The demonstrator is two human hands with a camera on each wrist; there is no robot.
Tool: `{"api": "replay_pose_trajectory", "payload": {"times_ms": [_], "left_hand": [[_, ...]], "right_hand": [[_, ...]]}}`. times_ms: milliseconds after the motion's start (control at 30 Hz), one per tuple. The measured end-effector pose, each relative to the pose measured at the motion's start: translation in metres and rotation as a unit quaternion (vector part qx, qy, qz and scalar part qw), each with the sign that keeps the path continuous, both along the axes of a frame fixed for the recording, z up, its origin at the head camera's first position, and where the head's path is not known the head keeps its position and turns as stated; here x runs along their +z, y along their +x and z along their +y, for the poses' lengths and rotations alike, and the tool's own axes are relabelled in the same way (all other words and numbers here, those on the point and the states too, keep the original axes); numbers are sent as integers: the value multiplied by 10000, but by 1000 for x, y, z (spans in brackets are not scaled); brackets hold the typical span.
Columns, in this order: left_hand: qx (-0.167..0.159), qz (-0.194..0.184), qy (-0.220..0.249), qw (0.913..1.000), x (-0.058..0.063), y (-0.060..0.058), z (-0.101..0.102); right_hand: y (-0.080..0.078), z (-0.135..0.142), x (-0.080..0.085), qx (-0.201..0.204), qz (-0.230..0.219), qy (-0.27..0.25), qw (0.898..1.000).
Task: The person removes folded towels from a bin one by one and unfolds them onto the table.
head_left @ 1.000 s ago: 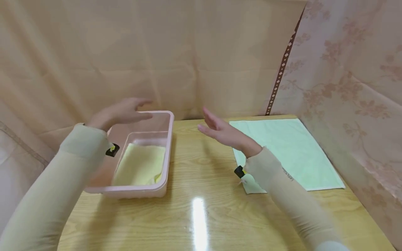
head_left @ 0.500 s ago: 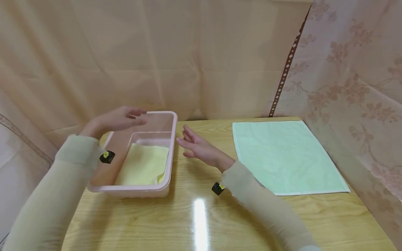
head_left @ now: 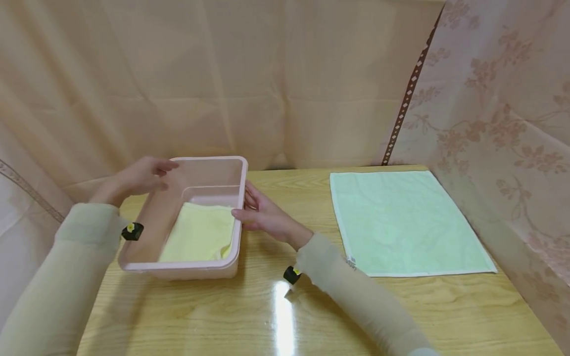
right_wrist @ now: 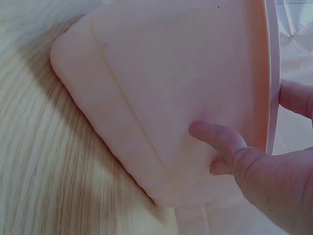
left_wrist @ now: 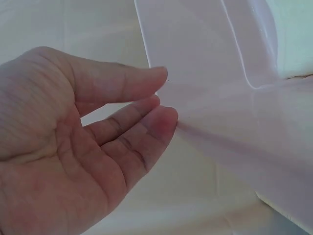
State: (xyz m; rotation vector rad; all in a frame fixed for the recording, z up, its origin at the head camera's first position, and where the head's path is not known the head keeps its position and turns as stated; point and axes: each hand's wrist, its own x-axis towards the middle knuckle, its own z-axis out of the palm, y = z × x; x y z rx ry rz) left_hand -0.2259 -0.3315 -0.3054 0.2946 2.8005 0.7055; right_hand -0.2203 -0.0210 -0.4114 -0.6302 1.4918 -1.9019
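A pink plastic bin (head_left: 196,267) stands on the left part of the table, with a folded yellow towel (head_left: 198,235) inside. At its right wall, my right hand (head_left: 269,217) grips the rim, thumb over the top and fingers against the outside. Those fingers (right_wrist: 215,137) show on the outer wall in the right wrist view. My left hand (head_left: 140,178) hovers by the far part of the left rim, thumb and fingers apart. In the left wrist view, its fingertips (left_wrist: 164,120) overlap the bin's edge.
To the right, a light green towel (head_left: 405,222) lies spread flat on the wooden table (head_left: 267,316). A beige curtain (head_left: 285,84) hangs behind the table, and a floral curtain (head_left: 512,148) borders its right side.
My right hand has come left from beside the green towel to the bin's right rim and taken hold. My left hand has moved left and down, from over the bin to its left rim.
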Motion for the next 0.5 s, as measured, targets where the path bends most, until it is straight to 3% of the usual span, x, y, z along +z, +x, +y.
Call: {"api": "replay_pose_trajectory", "payload": {"times_ms": [267, 500], "left_hand": [[386, -213, 26, 9990, -3, 5, -26], [599, -397, 141, 9973, 0, 15, -50]], "right_hand": [[6, -33, -2, 74, -178, -351, 9992], [6, -56, -5, -183, -343, -272, 9989]]}}
